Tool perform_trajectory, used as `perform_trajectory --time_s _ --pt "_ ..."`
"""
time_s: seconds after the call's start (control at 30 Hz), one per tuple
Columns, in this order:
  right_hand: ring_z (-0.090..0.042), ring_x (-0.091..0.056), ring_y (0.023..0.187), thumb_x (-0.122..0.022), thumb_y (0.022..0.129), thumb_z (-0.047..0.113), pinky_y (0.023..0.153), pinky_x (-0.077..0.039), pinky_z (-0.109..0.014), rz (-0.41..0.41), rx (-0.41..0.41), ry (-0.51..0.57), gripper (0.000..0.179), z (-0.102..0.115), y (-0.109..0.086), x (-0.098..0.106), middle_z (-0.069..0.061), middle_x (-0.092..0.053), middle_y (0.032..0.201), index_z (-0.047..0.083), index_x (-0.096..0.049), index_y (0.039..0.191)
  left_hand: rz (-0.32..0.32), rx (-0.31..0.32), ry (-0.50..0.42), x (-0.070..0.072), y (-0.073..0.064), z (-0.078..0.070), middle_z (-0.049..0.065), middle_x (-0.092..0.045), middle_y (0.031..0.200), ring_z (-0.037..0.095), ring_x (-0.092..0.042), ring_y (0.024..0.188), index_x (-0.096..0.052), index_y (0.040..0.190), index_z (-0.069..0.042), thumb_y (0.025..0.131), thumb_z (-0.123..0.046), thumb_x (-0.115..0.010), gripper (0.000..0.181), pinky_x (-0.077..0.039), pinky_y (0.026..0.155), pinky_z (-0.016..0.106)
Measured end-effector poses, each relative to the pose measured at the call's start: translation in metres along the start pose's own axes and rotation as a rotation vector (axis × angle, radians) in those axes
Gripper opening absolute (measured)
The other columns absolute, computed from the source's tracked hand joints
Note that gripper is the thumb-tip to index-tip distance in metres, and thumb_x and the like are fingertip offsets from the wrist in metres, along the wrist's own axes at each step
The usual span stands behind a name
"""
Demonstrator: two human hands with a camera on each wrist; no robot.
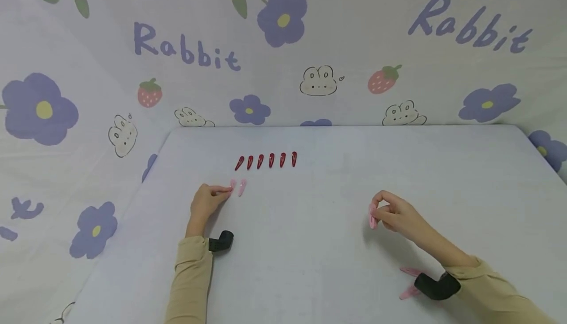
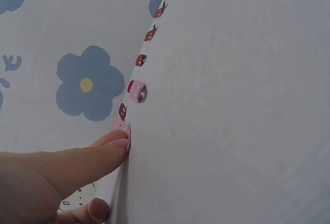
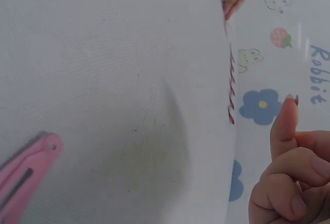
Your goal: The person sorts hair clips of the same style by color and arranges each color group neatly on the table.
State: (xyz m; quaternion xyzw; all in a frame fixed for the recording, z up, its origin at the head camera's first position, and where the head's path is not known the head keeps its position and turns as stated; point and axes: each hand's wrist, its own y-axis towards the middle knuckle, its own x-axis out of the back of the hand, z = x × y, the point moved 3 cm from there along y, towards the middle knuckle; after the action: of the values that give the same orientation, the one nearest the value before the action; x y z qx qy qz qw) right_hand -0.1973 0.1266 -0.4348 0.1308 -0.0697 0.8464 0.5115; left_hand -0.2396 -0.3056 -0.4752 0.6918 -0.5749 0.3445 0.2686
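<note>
In the head view my left hand [image 1: 207, 205] pinches the narrow end of a pink snap hair clip [image 1: 233, 183] at the left of the white table. A second pink hair clip [image 1: 242, 187] lies just right of it. Above them, several dark red hair clips [image 1: 271, 160] form a row, each roughly upright. Farther right, my right hand [image 1: 398, 216] holds another pink hair clip [image 1: 372, 216] between thumb and fingers, over the table with a shadow beneath. The left wrist view shows my left thumb and finger [image 2: 98, 157] right at the clip.
More pink hair clips [image 1: 409, 292] lie near the right forearm, partly hidden by the black wrist camera [image 1: 437, 286]. One of these pink clips [image 3: 32, 175] appears close up in the right wrist view. A printed cloth [image 1: 283, 78] hangs behind the table [image 1: 310, 255].
</note>
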Motion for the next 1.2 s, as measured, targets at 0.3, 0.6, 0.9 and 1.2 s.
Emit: perform_trajectory --time_s 0.3,0.6,0.9,1.2 --pt "-0.018 -0.047 0.053 -0.049 0.09 0.004 0.046 -0.03 -0.021 0.123 -0.05 -0.077 0.005 0.008 0.036 -0.023 -0.008 -0.061 0.065 0.003 -0.045 0.088 -0.019 0.005 -0.013 0.003 0.0 -0.001 0.006 -0.041 0.076 0.019 -0.036 0.067 -0.071 0.097 -0.009 0.08 -0.021 -0.068 0.021 -0.027 0.054 0.028" --pt "-0.029 -0.052 0.064 -0.054 0.088 0.006 0.055 -0.034 -0.028 0.16 -0.01 -0.217 0.003 0.023 0.076 -0.065 -0.001 -0.06 0.061 0.006 -0.051 0.087 -0.026 -0.001 -0.017 0.002 -0.003 0.0 0.005 -0.041 0.075 0.018 -0.036 0.067 -0.071 0.097 -0.01 0.08 -0.023 -0.068 0.022 -0.027 0.054 0.029" --pt "-0.016 -0.041 0.05 -0.056 0.086 0.005 0.047 -0.028 -0.024 0.122 -0.007 -0.145 0.005 0.033 0.116 -0.097 -0.003 -0.062 0.059 0.002 -0.052 0.086 -0.018 -0.032 -0.032 0.005 -0.003 -0.005 0.004 -0.039 0.069 0.017 -0.033 0.062 -0.071 0.097 -0.009 0.079 -0.021 -0.069 0.021 -0.025 0.051 0.028" --pt "-0.011 -0.036 0.048 -0.057 0.085 0.007 0.049 -0.028 -0.025 -0.02 -0.032 -0.07 0.005 0.027 0.146 -0.129 -0.005 -0.062 0.06 0.004 -0.054 0.089 -0.018 -0.01 -0.016 0.0 -0.001 -0.002 0.005 -0.043 0.073 0.018 -0.036 0.067 -0.072 0.096 -0.01 0.079 -0.023 -0.069 0.021 -0.028 0.054 0.029"
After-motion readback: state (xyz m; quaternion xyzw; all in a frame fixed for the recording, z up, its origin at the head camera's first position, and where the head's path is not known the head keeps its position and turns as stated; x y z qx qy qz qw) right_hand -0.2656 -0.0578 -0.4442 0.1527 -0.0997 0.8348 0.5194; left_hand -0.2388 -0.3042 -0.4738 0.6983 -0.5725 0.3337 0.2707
